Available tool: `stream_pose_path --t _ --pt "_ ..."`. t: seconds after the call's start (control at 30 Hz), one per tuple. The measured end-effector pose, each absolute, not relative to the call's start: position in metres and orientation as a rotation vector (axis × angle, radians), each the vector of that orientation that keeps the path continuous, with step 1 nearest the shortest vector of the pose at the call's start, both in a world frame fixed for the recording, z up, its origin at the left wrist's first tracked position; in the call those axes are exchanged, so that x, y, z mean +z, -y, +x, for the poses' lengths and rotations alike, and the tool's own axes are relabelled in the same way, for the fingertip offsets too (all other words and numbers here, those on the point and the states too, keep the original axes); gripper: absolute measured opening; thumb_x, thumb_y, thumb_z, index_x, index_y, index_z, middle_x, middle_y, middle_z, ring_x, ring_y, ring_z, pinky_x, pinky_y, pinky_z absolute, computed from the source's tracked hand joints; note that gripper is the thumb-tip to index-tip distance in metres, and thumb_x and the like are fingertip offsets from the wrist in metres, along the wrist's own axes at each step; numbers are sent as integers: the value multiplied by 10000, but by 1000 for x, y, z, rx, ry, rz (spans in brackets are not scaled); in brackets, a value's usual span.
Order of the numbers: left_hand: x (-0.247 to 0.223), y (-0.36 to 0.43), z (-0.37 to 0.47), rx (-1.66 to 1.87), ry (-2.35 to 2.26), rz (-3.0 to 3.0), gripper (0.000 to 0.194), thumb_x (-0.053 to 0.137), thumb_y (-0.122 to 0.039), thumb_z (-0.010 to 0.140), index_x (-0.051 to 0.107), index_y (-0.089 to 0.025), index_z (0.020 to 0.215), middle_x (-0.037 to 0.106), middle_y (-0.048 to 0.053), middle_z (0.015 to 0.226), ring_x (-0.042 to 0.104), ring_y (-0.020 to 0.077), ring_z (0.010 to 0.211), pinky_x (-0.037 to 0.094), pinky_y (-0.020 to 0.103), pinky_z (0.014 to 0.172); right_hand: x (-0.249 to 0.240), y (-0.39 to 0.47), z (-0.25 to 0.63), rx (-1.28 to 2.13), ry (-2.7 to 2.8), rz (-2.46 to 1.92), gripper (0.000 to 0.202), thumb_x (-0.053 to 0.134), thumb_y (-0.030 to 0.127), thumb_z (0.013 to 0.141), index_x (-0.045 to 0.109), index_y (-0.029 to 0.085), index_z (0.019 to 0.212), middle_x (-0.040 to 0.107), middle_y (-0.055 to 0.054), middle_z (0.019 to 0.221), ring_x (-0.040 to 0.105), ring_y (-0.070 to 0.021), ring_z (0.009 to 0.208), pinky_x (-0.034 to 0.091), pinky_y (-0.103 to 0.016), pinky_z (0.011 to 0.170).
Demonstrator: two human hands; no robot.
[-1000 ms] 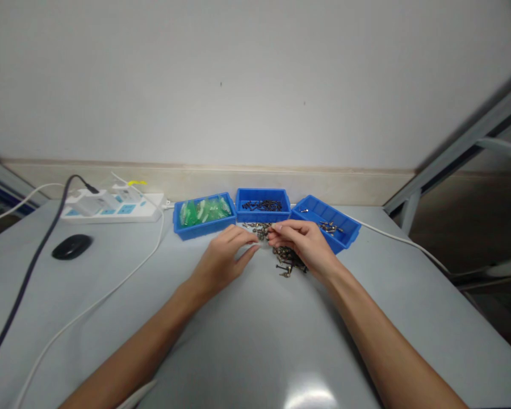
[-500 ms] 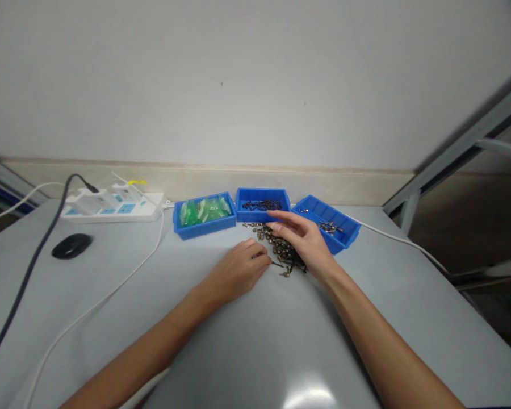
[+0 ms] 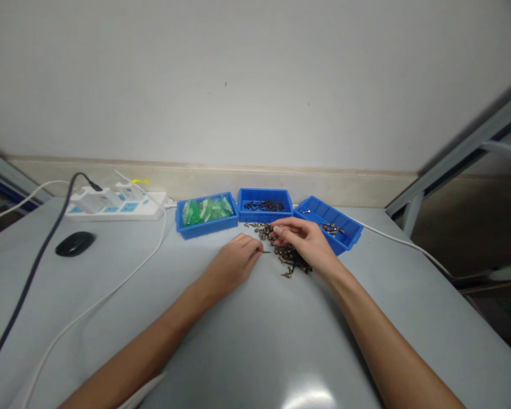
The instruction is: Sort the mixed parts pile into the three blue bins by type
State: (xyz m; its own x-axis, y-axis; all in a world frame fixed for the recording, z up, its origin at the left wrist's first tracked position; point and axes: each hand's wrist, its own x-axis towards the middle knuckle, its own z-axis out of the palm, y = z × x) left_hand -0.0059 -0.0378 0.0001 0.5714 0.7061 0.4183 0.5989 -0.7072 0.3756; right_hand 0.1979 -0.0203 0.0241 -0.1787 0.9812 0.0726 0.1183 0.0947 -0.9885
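A pile of small metal screws (image 3: 290,258), some dark and some brassy, lies loose on the grey table. My left hand (image 3: 235,260) is at the left of the pile, fingers closed on a thin dark screw (image 3: 266,251) that sticks out to the right. Over the upper part of the pile, my right hand (image 3: 307,241) has its thumb and index fingertips brought together; whatever may be between them is too small to make out. This hand hides part of the pile and the near corner of the right blue bin (image 3: 352,241).
The middle blue bin (image 3: 265,217) holds dark screws, the right one several brassy pieces. Green plastic packets (image 3: 208,209) fill the left blue bin (image 3: 208,230). Further left are a black mouse (image 3: 74,243), a white power strip (image 3: 147,213) and cables. A wall stands behind.
My left hand has moved slightly up and left, away from the pile, with the dark screw. My right hand's thumb and index finger have come closer together and a little lower.
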Motion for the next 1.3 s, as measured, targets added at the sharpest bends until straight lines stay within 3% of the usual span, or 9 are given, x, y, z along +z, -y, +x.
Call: stream_pose_path --t 0.2,0.47,0.6,0.7,0.77,0.87,0.97,1.17,1.3 --pt "8 37 -13 1203 -1197 2396 67 610 -129 896 650 -178 916 684 14 820 637 155 755 519 285 752 23 23 199 1454 1599 -1075 285 754 411 793 754 181 961 757 -50 791 717 -185 759 559 -322 748" --pt "9 41 -7 1267 -1138 2304 59 646 -152 869 658 -188 914 703 8 811 664 143 730 546 265 726 29 28 192 1606 1415 -1008 304 850 384 670 776 187 889 767 -42 761 734 -188 744 590 -337 769" --pt "9 42 -8 1217 -1166 2319 100 666 -176 874 628 -182 966 698 21 869 658 150 766 546 275 743 29 26 194 1465 1402 -1109 286 822 444 701 771 181 800 748 -44 700 704 -178 658 589 -332 707" --pt "10 45 -5 1087 -1017 2480 69 598 -161 926 632 -165 986 693 50 928 643 174 865 538 306 812 30 24 195 1321 1389 -1064 287 783 416 765 776 215 969 781 -65 983 729 -209 909 568 -369 892" --pt "9 48 0 937 -828 2606 142 537 -150 962 647 -159 1051 695 72 1006 624 195 956 529 334 872 30 22 195 1275 1387 -991 395 786 369 777 727 266 1153 704 -51 1259 672 -227 1134 505 -399 1028" --pt "4 53 10 760 -628 2772 243 496 -156 989 647 -175 1177 687 84 1136 588 223 1031 513 370 923 29 21 197 1229 1380 -939 485 785 351 785 668 303 1254 608 -34 1404 612 -239 1240 458 -426 1090" --pt "-2 55 17 672 -605 2887 264 489 -145 989 649 -173 1199 686 81 1150 574 236 1032 505 374 919 29 21 197 1216 1378 -955 440 776 364 793 683 288 1217 637 -44 1364 636 -240 1197 459 -433 1086" --pt "-1 49 10 538 -840 2881 231 435 -155 1008 665 -146 993 667 79 942 577 210 902 499 327 812 30 22 196 1221 1402 -1028 365 764 385 784 712 252 1120 696 -60 1256 684 -241 1085 507 -423 1008" --pt "1 43 0 552 -986 2759 244 411 -129 993 640 -149 1073 641 86 968 579 212 931 506 327 828 29 21 197 1226 1399 -1038 374 762 400 769 712 233 1100 720 -76 1198 705 -237 1010 534 -413 943"
